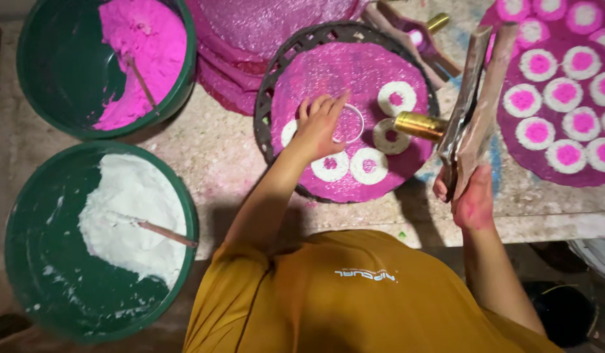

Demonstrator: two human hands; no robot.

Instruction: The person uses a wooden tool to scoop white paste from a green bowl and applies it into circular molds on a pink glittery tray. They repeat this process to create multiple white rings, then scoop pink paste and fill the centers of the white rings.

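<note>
Left hand (317, 127) reaches forward, fingers curled; right hand (469, 196) grips, raised.
</note>
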